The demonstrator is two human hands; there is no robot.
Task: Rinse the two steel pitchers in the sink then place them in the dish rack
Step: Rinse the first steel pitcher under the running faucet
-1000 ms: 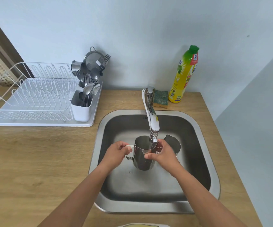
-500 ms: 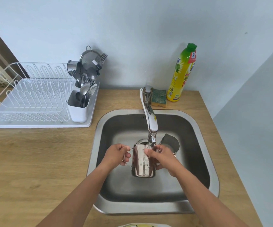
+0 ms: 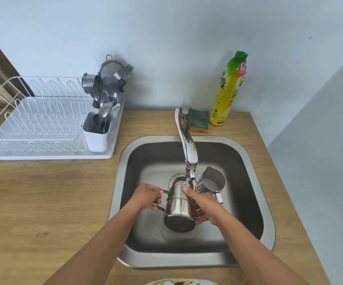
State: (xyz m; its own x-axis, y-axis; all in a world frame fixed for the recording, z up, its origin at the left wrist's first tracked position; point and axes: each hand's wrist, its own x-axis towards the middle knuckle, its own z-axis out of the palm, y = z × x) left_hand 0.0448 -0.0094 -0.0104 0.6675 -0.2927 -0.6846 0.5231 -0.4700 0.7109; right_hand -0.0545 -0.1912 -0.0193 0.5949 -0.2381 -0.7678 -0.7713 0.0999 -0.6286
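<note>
- Low in the middle of the frame, the left hand [image 3: 147,197] is closed around the handle of the first pitcher [image 3: 180,209], while the right hand [image 3: 204,207] cups its far side, fingers wrapped on the wall.
- This pitcher is tipped well over inside the sink [image 3: 266,204], its base turned toward the camera and its mouth pointing away toward the drain [image 3: 179,182] and the faucet [image 3: 189,153] spout (whether water is running I cannot tell).
- The step looks like emptying the rinse water, so it should pay to keep the mouth low over the drain until the flow stops, then give a small shake before lifting.
- Wet steel is slippery; the handle grip should carry the weight, with the right hand only steadying.
- The second pitcher [image 3: 211,182] stands upright just right of the faucet, close behind the right hand, so a wide swing could knock it.
- The dish rack [image 3: 41,120] sits on the counter at the left of the frame, with its open slots bare; the pitcher would likely drain best set there mouth down.
</note>
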